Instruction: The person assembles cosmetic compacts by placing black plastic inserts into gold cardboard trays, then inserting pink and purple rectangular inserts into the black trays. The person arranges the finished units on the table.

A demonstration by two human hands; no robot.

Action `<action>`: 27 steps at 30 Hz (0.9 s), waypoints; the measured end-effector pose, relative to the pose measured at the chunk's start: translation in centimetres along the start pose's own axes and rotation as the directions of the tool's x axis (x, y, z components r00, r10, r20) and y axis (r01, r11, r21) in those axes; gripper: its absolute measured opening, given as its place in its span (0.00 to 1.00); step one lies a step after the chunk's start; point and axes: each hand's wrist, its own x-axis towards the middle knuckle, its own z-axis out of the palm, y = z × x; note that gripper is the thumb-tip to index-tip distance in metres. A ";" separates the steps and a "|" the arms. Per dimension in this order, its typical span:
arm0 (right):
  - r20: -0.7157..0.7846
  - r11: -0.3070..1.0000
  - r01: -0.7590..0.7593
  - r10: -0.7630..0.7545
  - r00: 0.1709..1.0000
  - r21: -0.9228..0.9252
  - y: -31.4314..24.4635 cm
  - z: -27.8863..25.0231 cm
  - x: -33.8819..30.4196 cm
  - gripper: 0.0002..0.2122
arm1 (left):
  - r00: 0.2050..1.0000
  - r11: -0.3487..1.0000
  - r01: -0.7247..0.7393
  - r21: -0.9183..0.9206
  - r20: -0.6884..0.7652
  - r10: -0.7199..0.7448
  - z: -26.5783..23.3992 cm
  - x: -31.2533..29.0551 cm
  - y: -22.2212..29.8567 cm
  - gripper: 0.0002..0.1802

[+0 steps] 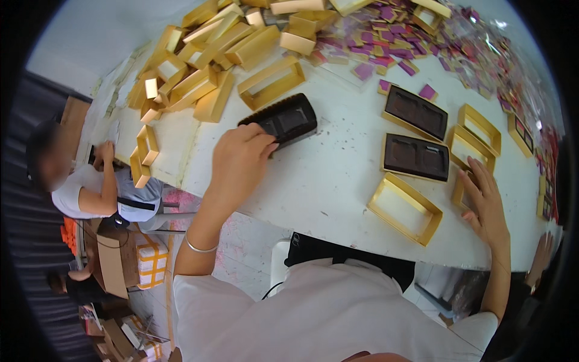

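Observation:
My left hand (242, 157) is closed on the near end of a dark brown plastic tray insert (295, 117) with square wells, held tilted over the table. My right hand (487, 202) has its fingers spread at a small gold box (459, 192), partly hidden under them; whether it presses on the box I cannot tell. Just beyond are two gold box frames (480, 128), close together. Between my hands, two gold boxes carry dark inserts, one insert (416, 158) nearer and one insert (416, 111) farther. In front of them lies a gold box without an insert (405, 209).
Gold boxes (208, 45) are heaped at the back left, with one gold frame (271, 82) beside the pile. Purple and gold pieces (398, 45) and clear plastic (512, 66) cover the back right. A seated person (90, 187) works at the left; another person's hand (541, 256) shows at the right edge.

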 end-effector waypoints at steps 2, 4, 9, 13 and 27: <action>0.010 0.998 0.064 -0.064 0.998 0.000 0.9 -0.4 -0.1 0.38 | 0.997 0.996 0.080 -0.041 0.028 -0.079 0.1 0.3 0.2 0.06; -0.020 0.992 0.113 -0.114 0.993 -0.051 1.8 -0.3 0.0 0.38 | 0.992 0.982 0.125 -0.140 -0.004 -0.127 0.1 0.6 -0.1 0.08; -0.387 0.969 0.230 -0.248 0.888 -0.093 0.5 -2.3 0.3 0.34 | 0.998 0.950 -0.011 -0.311 0.061 0.032 -2.8 2.8 0.2 0.09; -0.577 0.928 0.368 -0.331 0.746 -0.057 -4.0 -3.1 1.9 0.24 | 0.992 0.731 -0.017 -0.682 0.080 0.097 -4.4 5.1 5.4 0.09; -0.409 0.935 0.333 -0.258 0.875 0.124 -5.5 -3.4 0.5 0.28 | 0.888 0.634 0.053 -0.771 0.327 0.324 1.4 6.8 10.8 0.19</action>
